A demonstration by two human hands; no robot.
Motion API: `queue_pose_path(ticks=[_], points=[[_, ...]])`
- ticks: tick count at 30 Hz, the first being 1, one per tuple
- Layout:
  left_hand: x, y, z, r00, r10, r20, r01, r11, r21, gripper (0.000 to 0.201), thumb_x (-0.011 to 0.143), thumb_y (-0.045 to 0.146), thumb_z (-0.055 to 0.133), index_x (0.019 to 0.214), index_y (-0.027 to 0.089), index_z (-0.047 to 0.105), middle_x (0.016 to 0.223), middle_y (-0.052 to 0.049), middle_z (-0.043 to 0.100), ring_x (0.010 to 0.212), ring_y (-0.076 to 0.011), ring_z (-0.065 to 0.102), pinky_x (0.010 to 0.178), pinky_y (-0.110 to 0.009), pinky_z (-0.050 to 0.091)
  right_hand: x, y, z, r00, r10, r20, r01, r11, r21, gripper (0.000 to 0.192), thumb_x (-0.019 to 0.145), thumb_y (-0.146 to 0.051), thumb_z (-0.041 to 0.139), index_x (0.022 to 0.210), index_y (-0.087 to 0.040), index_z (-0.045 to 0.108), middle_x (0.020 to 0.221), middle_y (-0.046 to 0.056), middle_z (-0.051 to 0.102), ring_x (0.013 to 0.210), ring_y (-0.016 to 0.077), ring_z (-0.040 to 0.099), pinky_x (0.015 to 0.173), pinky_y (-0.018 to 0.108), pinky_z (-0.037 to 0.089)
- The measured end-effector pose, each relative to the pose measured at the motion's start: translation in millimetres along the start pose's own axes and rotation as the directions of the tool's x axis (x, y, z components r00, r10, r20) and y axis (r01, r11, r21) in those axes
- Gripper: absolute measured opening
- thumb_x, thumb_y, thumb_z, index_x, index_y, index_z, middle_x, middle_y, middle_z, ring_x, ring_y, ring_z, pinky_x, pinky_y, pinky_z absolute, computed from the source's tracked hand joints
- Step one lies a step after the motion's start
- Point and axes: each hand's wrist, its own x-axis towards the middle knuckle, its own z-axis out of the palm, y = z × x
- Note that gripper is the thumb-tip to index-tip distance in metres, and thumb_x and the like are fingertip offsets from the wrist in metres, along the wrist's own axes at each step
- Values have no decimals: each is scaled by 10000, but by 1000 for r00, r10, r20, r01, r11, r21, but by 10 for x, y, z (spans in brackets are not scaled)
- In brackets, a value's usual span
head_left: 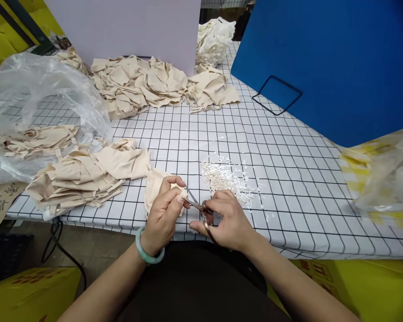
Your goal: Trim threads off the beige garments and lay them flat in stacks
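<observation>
In my left hand (165, 209) a beige piece of fabric (154, 188) is pinched between thumb and fingers, its body hanging over the table behind the hand. My right hand (226, 217) grips a pair of small scissors (205, 219) by the handles. The scissor blades are spread apart, their tips beside the fabric edge at my left fingertips. Just beyond my right hand lies a scatter of tiny white and cream snippets (226, 179). To the left, a heap of similar beige fabric pieces (83, 174) lies near the table's front edge.
The checked tablecloth (275, 147) covers the table. A long pile of beige fabric (144, 85) lies at the back, below a pale lilac panel (130, 31). A blue panel (332, 58) with a black wire stand (277, 95) rises right. Clear plastic bags (47, 85) lie left.
</observation>
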Motion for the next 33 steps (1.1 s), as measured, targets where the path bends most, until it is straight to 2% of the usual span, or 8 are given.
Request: queue_pose_path(ticks=[6,11,19,28,33], points=[[6,23,20,999,-29,34,29,1000,-1,356,982,388,447,753,168,608,1140,-103,448,984,-226,516,744,-302,504,20,-23,8,1000,-29,-10,30,998,48,487,727,-539,760,545,-203,457,495,-34,505,574,131,444,698,347,353],[25,31,33,998,-4,55,3,1000,24,363,991,371,428,745,164,597,1144,-100,435,1035,-238,504,825,-327,496,39,-13,-1,1000,-25,5,24,998,53,478,727,-543,759,549,-209,466,482,-36,514,559,130,437,708,355,359],[32,-8,46,995,74,64,-79,995,69,368,996,343,421,730,179,617,1071,-104,493,1066,-253,484,939,-371,438,37,-2,14,1000,-19,-7,19,998,57,475,745,-550,742,542,-212,479,480,-31,513,565,137,456,710,359,355],[43,-45,88,984,143,108,-153,983,98,340,1001,313,413,760,187,616,1020,-108,520,1118,-262,445,949,-370,411,14,11,8,1000,-4,-19,5,998,63,478,758,-547,738,530,-213,482,479,-29,513,552,133,444,689,346,353],[83,-35,158,980,142,141,-159,981,114,341,1002,323,412,761,185,609,1073,-108,503,1138,-252,435,939,-345,412,-59,46,-28,998,3,-68,0,999,43,493,772,-531,741,529,-208,459,461,-40,486,523,120,414,678,333,355]])
